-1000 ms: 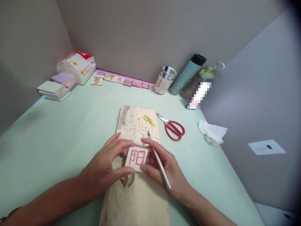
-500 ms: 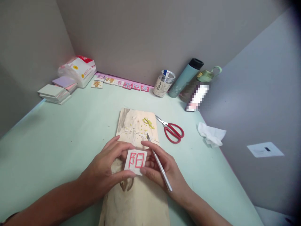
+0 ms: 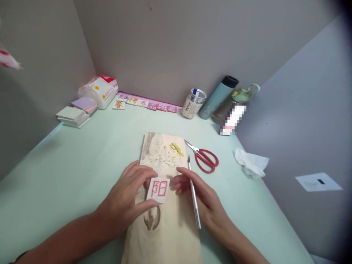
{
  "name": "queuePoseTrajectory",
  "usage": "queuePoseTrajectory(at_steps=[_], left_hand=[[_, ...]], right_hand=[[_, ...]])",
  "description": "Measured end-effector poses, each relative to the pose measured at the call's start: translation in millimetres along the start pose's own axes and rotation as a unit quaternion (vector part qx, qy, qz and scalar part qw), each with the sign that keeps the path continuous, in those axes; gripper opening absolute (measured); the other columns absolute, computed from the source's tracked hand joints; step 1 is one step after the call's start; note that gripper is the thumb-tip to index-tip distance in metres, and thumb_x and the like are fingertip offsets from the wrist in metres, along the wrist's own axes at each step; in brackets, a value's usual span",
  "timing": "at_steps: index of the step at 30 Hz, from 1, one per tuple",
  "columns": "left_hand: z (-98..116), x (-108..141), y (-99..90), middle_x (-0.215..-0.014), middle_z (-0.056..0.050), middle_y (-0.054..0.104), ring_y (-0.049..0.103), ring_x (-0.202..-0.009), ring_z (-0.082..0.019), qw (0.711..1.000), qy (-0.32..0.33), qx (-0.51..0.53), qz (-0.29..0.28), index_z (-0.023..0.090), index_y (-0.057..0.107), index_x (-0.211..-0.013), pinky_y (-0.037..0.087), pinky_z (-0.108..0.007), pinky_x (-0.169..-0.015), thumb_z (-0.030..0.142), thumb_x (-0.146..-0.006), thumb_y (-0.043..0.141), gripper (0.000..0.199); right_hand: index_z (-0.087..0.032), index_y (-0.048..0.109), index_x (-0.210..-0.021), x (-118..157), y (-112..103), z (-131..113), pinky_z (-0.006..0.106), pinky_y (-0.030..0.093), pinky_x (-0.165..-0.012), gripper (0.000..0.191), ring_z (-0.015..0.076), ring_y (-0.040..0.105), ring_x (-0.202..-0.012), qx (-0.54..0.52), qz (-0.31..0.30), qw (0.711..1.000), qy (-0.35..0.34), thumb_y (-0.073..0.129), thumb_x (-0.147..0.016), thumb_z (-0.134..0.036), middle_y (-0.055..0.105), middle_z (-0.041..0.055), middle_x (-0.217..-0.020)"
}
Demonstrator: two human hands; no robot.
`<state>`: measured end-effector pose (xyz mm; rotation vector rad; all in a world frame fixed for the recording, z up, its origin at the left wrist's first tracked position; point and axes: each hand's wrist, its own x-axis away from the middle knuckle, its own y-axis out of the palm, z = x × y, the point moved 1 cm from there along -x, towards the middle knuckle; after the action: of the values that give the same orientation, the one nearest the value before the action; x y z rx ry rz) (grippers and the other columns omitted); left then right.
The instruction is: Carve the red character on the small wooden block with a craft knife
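Note:
A small white square block (image 3: 158,190) with a red outlined character faces up over the wooden board (image 3: 176,227). My left hand (image 3: 132,196) grips it by its left side, thumb at the near edge and fingers at the far edge. In my right hand (image 3: 202,194) a silver craft knife (image 3: 194,201) is held against the fingers, its blade pointing away from me. The right fingertips are just right of the block, apart from it. White and yellow-green shavings (image 3: 176,148) lie on the far part of the board.
Red-handled scissors (image 3: 206,160) lie right of the board, with a crumpled tissue (image 3: 251,164) farther right. Along the back stand a jar (image 3: 193,104), a teal bottle (image 3: 218,97) and a tissue pack (image 3: 100,91). Lettered tiles (image 3: 152,106) and stacked blocks (image 3: 73,116) sit at back left.
My right hand has let go of the block's right side and moved right with the craft knife. The left hand still holds the block. The whole view has shifted slightly.

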<state>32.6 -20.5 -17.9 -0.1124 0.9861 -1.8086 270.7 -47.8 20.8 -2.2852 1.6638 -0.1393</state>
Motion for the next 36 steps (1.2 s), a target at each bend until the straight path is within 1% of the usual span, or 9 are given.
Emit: queuePoseTrajectory(at_steps=[3, 5, 9, 13, 17, 22, 26, 32, 36], left_hand=[[-4.0, 0.6, 1.0, -0.124, -0.008, 0.063, 0.054, -0.125, -0.031, 1.000, -0.001, -0.016, 0.000, 0.026, 0.049, -0.125, 0.030, -0.059, -0.117, 0.034, -0.085, 0.071, 0.046], [-5.7, 1.1, 1.9, -0.125, -0.008, 0.062, 0.053, -0.127, -0.031, 1.000, -0.003, -0.022, -0.001, 0.027, 0.049, -0.125, 0.029, -0.059, -0.117, 0.035, -0.085, 0.071, 0.046], [-6.6, 1.9, 2.8, -0.125, -0.008, 0.063, 0.051, -0.129, -0.031, 1.000, -0.001, -0.025, -0.003, 0.027, 0.048, -0.127, 0.028, -0.058, -0.118, 0.036, -0.086, 0.071, 0.047], [-5.8, 1.2, 1.4, -0.127, -0.008, 0.063, 0.051, -0.131, -0.031, 1.000, -0.005, -0.013, -0.004, 0.027, 0.047, -0.129, 0.029, -0.056, -0.120, 0.032, -0.088, 0.067, 0.045], [-5.9, -0.5, -1.4, -0.127, -0.007, 0.064, 0.052, -0.131, -0.031, 1.000, -0.015, -0.001, -0.019, 0.028, 0.047, -0.128, 0.031, -0.056, -0.119, 0.029, -0.087, 0.066, 0.045], [-8.0, -1.4, -3.5, -0.131, -0.007, 0.063, 0.049, -0.135, -0.030, 0.999, -0.018, -0.007, -0.046, 0.027, 0.048, -0.129, 0.028, -0.056, -0.120, 0.028, -0.089, 0.063, 0.043], [-9.8, -0.9, -6.5, -0.138, -0.007, 0.059, 0.044, -0.140, -0.030, 0.998, -0.013, -0.008, -0.064, 0.028, 0.046, -0.133, 0.025, -0.056, -0.122, 0.028, -0.091, 0.060, 0.045], [-11.7, -0.2, -15.4, -0.143, -0.007, 0.055, 0.043, -0.140, -0.030, 0.996, -0.021, -0.008, -0.089, 0.030, 0.048, -0.133, 0.025, -0.057, -0.121, 0.035, -0.091, 0.062, 0.045], [-10.0, -2.3, -17.3, -0.142, -0.006, 0.055, 0.041, -0.141, -0.030, 0.994, -0.040, 0.011, -0.097, 0.030, 0.049, -0.131, 0.024, -0.057, -0.121, 0.034, -0.092, 0.062, 0.042]], right_hand=[[-0.032, 0.047, -0.144, 3.7, -16.7, -10.3, 0.042, 0.049, -0.104, 0.042, 0.0215, 0.061, -0.117, 0.021, -0.056, 0.997, 0.042, 0.041, -0.103, -0.024, 0.058, 0.0083, -0.136], [-0.032, 0.050, -0.142, 4.7, -24.4, -16.8, 0.041, 0.049, -0.103, 0.040, 0.0224, 0.060, -0.118, 0.022, -0.072, 0.996, 0.053, 0.044, -0.102, -0.026, 0.058, 0.0081, -0.135], [-0.029, 0.058, -0.133, 3.4, -26.3, -19.8, 0.030, 0.056, -0.073, 0.033, 0.0168, 0.061, -0.080, 0.029, -0.015, 0.997, 0.070, 0.043, -0.104, -0.028, 0.066, 0.0051, -0.097], [-0.036, 0.054, -0.138, 2.9, -21.1, -14.2, 0.026, 0.051, -0.066, 0.042, 0.0113, 0.050, -0.066, 0.104, 0.025, 0.994, -0.002, 0.034, -0.105, -0.021, 0.063, 0.0041, -0.108], [-0.039, 0.045, -0.146, 4.1, -20.2, -10.0, 0.029, 0.052, -0.077, 0.050, 0.0125, 0.055, -0.076, 0.162, 0.019, 0.986, -0.039, 0.033, -0.104, -0.016, 0.061, 0.0041, -0.115], [-0.039, 0.042, -0.148, 4.6, -20.7, -10.4, 0.031, 0.053, -0.085, 0.049, 0.0149, 0.061, -0.091, 0.180, 0.035, 0.983, -0.013, 0.036, -0.104, -0.018, 0.062, 0.0046, -0.122], [-0.034, 0.040, -0.149, 5.4, -20.2, -9.1, 0.029, 0.054, -0.085, 0.047, 0.0147, 0.064, -0.093, 0.175, 0.024, 0.984, 0.023, 0.041, -0.104, -0.023, 0.068, 0.0043, -0.116], [-0.023, 0.052, -0.138, 5.0, -19.4, -10.0, 0.024, 0.056, -0.080, 0.037, 0.0141, 0.068, -0.090, 0.161, 0.032, 0.986, 0.028, 0.047, -0.102, -0.025, 0.072, 0.0062, -0.107], [-0.022, 0.057, -0.132, 4.4, -18.2, -11.9, 0.023, 0.057, -0.077, 0.033, 0.0142, 0.069, -0.088, 0.159, 0.041, 0.986, 0.020, 0.050, -0.101, -0.026, 0.072, 0.0058, -0.105]])
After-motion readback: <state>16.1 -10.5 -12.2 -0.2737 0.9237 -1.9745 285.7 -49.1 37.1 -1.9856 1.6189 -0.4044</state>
